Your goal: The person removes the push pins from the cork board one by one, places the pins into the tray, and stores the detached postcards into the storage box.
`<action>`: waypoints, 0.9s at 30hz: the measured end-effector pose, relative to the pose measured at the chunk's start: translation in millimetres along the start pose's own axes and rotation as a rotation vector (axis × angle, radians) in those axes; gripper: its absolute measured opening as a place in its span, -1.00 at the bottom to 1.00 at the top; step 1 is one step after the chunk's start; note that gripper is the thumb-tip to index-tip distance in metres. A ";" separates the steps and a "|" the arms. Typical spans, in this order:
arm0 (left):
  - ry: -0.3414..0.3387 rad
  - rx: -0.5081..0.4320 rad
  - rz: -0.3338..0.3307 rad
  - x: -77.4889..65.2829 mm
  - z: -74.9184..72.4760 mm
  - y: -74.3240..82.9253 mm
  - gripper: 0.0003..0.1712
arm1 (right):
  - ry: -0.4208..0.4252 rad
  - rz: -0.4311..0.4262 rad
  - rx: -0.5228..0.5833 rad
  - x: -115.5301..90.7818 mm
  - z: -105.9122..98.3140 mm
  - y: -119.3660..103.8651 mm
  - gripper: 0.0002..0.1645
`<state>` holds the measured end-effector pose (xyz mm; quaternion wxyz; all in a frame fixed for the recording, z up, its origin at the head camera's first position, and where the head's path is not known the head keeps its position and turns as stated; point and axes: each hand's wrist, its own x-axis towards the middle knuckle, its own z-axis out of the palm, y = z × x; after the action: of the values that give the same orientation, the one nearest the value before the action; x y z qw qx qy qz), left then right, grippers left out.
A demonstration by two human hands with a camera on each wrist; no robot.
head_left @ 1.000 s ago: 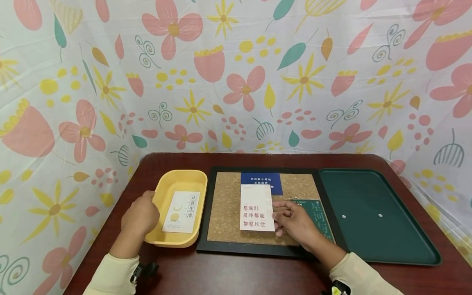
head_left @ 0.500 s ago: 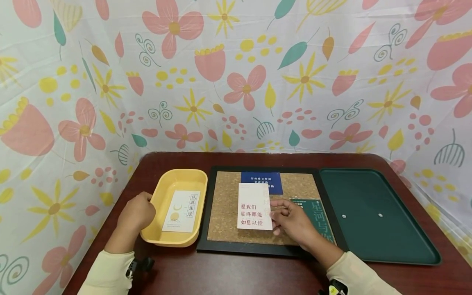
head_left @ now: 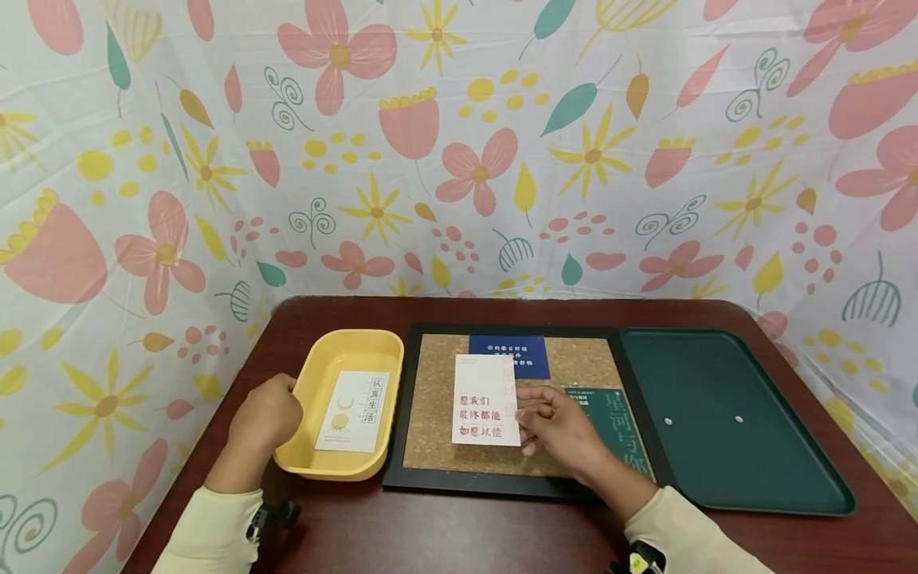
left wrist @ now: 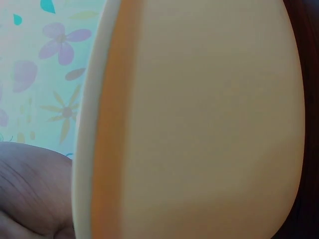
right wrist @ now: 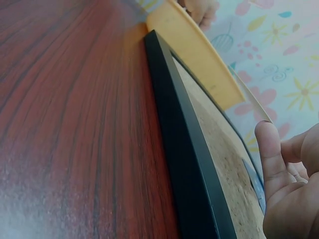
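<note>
My right hand (head_left: 562, 426) pinches a white card (head_left: 484, 402) with red Chinese characters by its right edge, over the cork board (head_left: 430, 454). In the right wrist view the card (right wrist: 251, 94) is seen edge-on, with my thumb (right wrist: 269, 144) against it. My left hand (head_left: 267, 418) grips the left rim of a yellow plastic basin (head_left: 304, 458). Another white card (head_left: 351, 410), printed with a moon and black characters, lies inside the basin. The left wrist view is mostly filled by the basin's outer wall (left wrist: 209, 114), with part of my hand (left wrist: 32, 194) at its rim.
A blue card (head_left: 527, 351) lies at the board's back, partly covered by the held card. A dark green card (head_left: 610, 426) is at its right, under my right wrist. Beyond the black frame (head_left: 459, 484) sits a green tray (head_left: 746, 470) bearing two small white pins (head_left: 739, 418).
The right hand has shifted left with the white card, showing more of the blue and green cards. My left hand has moved slightly left at the basin's rim.
</note>
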<state>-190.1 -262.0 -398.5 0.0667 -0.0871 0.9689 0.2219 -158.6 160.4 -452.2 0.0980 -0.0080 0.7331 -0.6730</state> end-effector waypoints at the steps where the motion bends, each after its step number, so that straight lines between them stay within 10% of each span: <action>1: -0.001 0.002 -0.001 0.0 -0.1 0.1 -0.53 | 0.001 0.001 0.006 0.2 0.8 -0.2 -0.51; 27: 0.002 0.007 -0.008 -3.7 0.1 2.5 -0.54 | -0.029 -0.019 0.051 2.7 19.5 -2.4 -0.53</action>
<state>-186.9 -259.2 -397.0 0.0668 -0.0908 0.9693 0.2184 -158.5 140.6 -451.6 0.1025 -0.0220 0.7142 -0.6920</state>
